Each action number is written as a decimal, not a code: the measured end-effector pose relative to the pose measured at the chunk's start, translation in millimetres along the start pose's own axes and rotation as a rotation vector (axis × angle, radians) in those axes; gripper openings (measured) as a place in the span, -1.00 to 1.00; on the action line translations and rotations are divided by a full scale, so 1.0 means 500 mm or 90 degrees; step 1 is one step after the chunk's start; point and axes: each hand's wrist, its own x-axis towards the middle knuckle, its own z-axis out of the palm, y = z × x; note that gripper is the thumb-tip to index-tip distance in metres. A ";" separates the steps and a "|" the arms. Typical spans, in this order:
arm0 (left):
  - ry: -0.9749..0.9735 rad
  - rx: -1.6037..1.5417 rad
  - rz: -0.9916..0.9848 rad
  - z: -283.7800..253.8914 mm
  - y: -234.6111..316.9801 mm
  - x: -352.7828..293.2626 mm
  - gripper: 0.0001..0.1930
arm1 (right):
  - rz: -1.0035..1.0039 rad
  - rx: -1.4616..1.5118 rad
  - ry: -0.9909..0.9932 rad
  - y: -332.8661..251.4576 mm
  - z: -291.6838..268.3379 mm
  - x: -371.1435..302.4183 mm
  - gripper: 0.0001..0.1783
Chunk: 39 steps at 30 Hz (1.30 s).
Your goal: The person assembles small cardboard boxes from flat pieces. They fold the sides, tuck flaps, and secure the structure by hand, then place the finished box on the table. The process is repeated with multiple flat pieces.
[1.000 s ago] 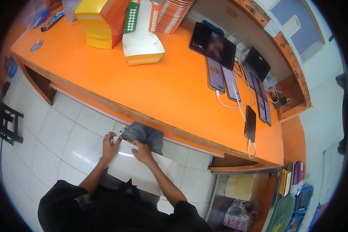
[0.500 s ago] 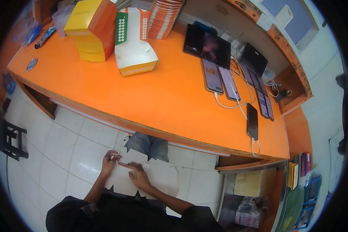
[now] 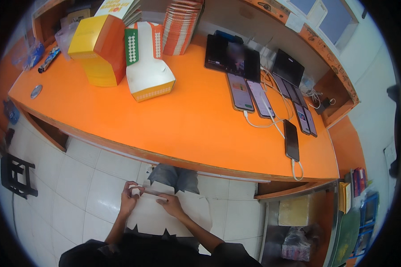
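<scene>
A pale, unprinted-side-up cardboard box blank (image 3: 194, 211) lies across my lap, with notched edges and cut flaps. My left hand (image 3: 129, 199) has its fingers curled round a raised flap at the blank's far left corner. My right hand (image 3: 171, 206) is at the other end of that folded strip, fingers closed on its edge, while the palm rests over the sheet. The strip stands up between the two hands. On the orange desk ahead, a folded food box (image 3: 149, 75) stands open, white inside with yellow, green and orange outside.
Nested yellow and orange boxes (image 3: 100, 53) and a stack of orange-and-white cartons (image 3: 180, 29) stand on the desk (image 3: 182, 115). A tablet (image 3: 231, 58), several phones (image 3: 292, 140) and white cables lie at right. A black stool (image 3: 18, 175) is at left; a shelf unit (image 3: 294, 211) at lower right.
My right hand has gone from lying with fingers stretched over the sheet to gripping the strip's edge. The strip is now raised between both hands. The view has shifted slightly.
</scene>
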 end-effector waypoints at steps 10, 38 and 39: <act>-0.026 -0.138 -0.156 0.015 0.083 -0.008 -0.59 | -0.044 0.050 0.231 -0.067 -0.037 0.017 -0.78; -0.214 0.047 -0.069 -0.005 0.115 -0.011 -0.84 | 0.106 -0.186 -0.165 -0.001 -0.199 -0.017 -0.36; -0.200 0.088 -0.042 -0.003 0.112 -0.010 -0.84 | 0.095 -0.197 -0.198 -0.009 -0.216 -0.018 -0.35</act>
